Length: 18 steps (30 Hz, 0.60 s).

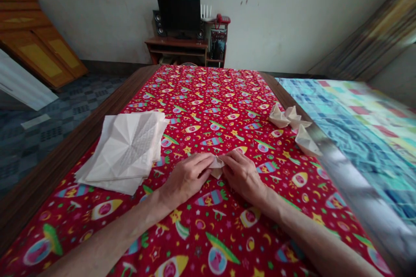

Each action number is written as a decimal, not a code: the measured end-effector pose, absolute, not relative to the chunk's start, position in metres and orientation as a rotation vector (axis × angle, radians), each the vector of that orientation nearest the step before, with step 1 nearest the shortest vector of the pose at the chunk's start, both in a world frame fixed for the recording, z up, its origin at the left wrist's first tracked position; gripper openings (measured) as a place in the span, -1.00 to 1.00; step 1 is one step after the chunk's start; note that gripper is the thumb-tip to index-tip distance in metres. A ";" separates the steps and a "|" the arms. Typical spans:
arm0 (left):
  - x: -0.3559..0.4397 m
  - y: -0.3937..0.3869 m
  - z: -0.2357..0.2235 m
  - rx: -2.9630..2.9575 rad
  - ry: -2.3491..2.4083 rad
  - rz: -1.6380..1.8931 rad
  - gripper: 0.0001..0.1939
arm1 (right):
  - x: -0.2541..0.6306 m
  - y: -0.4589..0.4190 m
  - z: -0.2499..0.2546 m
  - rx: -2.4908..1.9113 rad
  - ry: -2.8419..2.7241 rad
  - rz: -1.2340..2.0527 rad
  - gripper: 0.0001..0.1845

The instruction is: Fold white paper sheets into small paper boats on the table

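Note:
Between my two hands, close above the red patterned cloth (211, 199), is a small folded piece of white paper (217, 165). My left hand (191, 174) grips its left side, with the fingers pressed together. On the right side, the fingers of my right hand (241, 172) pinch the paper near its upper edge. Both hands partly hide the paper, so its full shape does not show. To the left lies a stack of creased paper sheets (125, 147), the top one with printed text. Several folded paper boats (306, 140) sit toward the right edge.
Dark wooden table edges (107, 108) run along the cloth. Beyond the far end stands a desk (177, 44) with a monitor (179, 15), speakers and a red telephone (222, 19). A bed with a checked cover (364, 121) is at right, a wooden cabinet (42, 43) at left.

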<state>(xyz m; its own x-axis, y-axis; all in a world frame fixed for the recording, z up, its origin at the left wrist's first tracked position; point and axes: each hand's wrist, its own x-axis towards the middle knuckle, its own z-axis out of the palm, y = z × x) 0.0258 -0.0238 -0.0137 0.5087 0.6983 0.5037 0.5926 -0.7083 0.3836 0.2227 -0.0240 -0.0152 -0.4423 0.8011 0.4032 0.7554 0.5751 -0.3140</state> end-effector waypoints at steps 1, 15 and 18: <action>0.025 -0.023 -0.013 2.515 1.116 0.984 -0.65 | 0.224 -0.024 -0.016 -1.194 -2.290 0.092 -0.75; 0.015 0.009 -0.018 2.160 0.999 0.965 -0.86 | 0.227 -0.025 -0.015 -0.994 -2.172 0.341 -0.72; 0.015 0.008 -0.018 2.160 0.971 0.924 -0.87 | 0.226 -0.024 -0.015 -0.941 -2.150 0.409 -0.73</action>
<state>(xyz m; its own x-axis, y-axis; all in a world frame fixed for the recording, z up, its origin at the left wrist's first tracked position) 0.0150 0.0083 -0.0181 0.4922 0.7976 0.3485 0.3873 -0.5593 0.7329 0.2263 -0.0245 -0.0154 -0.4559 0.7332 0.5045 0.4965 0.6800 -0.5396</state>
